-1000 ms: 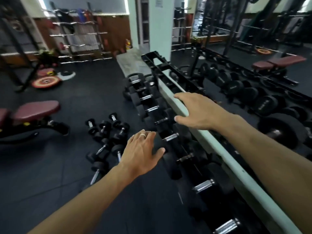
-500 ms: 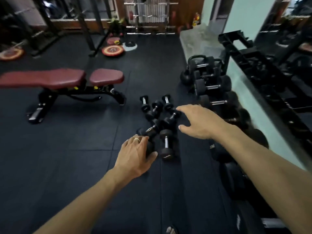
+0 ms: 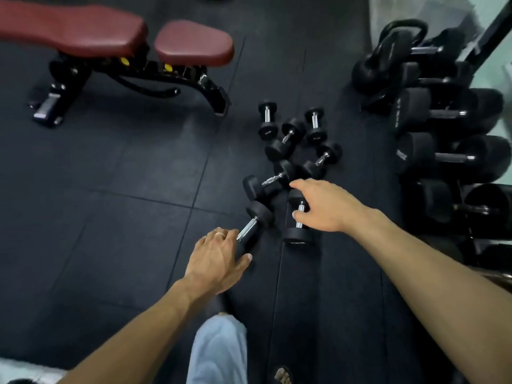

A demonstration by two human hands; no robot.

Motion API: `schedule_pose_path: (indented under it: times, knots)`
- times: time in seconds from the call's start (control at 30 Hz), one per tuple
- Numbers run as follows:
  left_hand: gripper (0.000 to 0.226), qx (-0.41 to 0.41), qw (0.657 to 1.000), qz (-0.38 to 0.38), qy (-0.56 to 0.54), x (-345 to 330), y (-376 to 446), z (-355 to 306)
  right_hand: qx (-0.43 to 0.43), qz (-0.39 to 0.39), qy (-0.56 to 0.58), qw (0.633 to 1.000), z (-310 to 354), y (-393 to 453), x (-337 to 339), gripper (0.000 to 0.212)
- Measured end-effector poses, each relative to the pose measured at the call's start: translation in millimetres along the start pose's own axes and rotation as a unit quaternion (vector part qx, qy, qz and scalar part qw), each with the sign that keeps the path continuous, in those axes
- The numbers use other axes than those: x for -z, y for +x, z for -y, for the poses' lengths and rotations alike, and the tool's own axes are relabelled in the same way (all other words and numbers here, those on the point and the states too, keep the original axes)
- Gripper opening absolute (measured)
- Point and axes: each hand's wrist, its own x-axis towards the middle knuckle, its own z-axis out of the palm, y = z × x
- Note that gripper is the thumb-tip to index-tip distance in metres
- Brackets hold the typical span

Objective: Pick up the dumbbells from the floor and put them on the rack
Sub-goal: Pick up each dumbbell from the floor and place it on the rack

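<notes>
Several small black dumbbells with chrome handles lie in a loose pile on the dark rubber floor. My left hand (image 3: 219,260) hovers over the near end of the closest dumbbell (image 3: 256,218), fingers spread, hiding its near head. My right hand (image 3: 325,206) reaches over the handle of another dumbbell (image 3: 298,228), thumb and fingers apart on either side of it. Neither hand grips anything. Further dumbbells (image 3: 288,139) lie beyond. The rack (image 3: 448,159) of larger dumbbells stands at the right.
A maroon padded bench (image 3: 116,40) on a black frame stands at the upper left. A kettlebell (image 3: 388,59) sits at the rack's far end. My leg in light trousers (image 3: 219,353) and a sandalled foot (image 3: 282,375) are at the bottom.
My view has swung from the rack down to the floor pile. Both hands have dropped toward the nearest two dumbbells and now hover right over them.
</notes>
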Motion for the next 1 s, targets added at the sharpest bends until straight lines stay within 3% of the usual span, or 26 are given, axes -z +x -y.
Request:
schedule_pose_path:
  times: [0.2,0.6,0.7,0.87,1.0]
  knots:
    - [0.053,0.010,0.999,0.030,-0.019,-74.3,118.9,61.3,-0.001,0.046,0.022,0.999,-17.0,137.1,-90.7,0.068]
    - [0.049,0.028,0.995,0.100,0.013,-323.6,308.5,158.8,-0.015,0.076,0.046,0.996,-102.2,353.8,-335.8,0.082]
    - [0.054,0.031,0.991,0.127,-0.001,-359.7,342.7,165.9,-0.024,0.060,0.052,0.997,-112.5,386.3,-369.9,0.082]
    - [0.058,0.076,0.971,0.210,-0.080,-394.7,396.7,167.7,-0.036,0.054,0.093,0.994,-126.3,422.8,-405.9,0.101]
    - [0.061,0.105,0.948,0.247,-0.173,-411.7,419.2,165.9,-0.030,0.049,0.117,0.992,-135.4,436.3,-420.9,0.092]
